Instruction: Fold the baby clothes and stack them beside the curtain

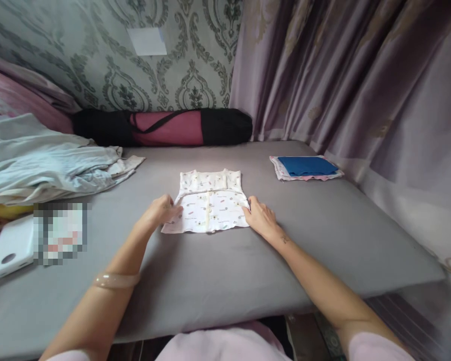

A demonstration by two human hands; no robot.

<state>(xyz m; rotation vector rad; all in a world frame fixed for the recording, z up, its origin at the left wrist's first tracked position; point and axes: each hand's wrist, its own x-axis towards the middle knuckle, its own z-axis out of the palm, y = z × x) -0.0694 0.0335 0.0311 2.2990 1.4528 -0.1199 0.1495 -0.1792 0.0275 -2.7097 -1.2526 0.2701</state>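
A small white baby shirt (225, 213) with a tiny coloured print lies on the grey covered surface in front of me. Its far part is folded over into a band, and a cream buttoned strip runs down the middle of the near part. My left hand (162, 209) pinches the shirt's left edge, thumb on top of the cloth. At the opposite edge, my right hand (261, 215) is closed on the fabric in the same way. The fingers under the cloth are partly hidden.
Folded cloths with a blue one (307, 166) on top lie at the back right. Rumpled pale clothes (52, 155) are heaped at the left, near a white box-shaped device (13, 248). A long black and maroon bag (167, 128) lies along the wall; curtains (323, 75) hang at the right.
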